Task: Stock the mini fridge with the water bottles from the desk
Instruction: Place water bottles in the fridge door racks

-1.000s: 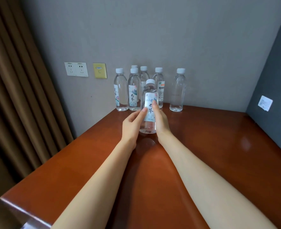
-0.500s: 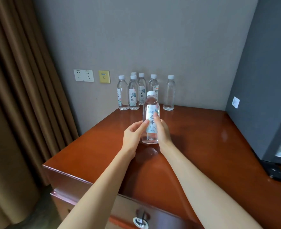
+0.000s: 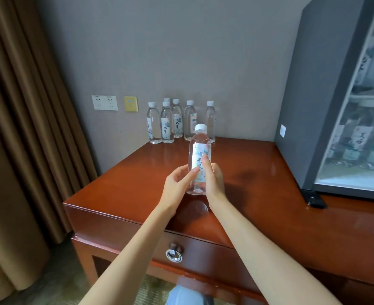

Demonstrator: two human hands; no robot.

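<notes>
Polished wood makes a hard landing. Just above the worktop (image 3: 120,194), the left hand (image 3: 177,186) curls its grip round one upright water bottle (image 3: 200,150), and the right hand (image 3: 215,181) clasps the other side. The smooth plastic could slip on the swing rightward, or clip the mini fridge (image 3: 309,111), whose glass door looks closed.

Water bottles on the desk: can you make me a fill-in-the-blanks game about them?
The left hand and right hand hold one bottle whose cap is ___.
___ other bottles stand by the wall.
The mini fridge sits on the desk's ___ side.
Missing words: white; six; right.
</notes>
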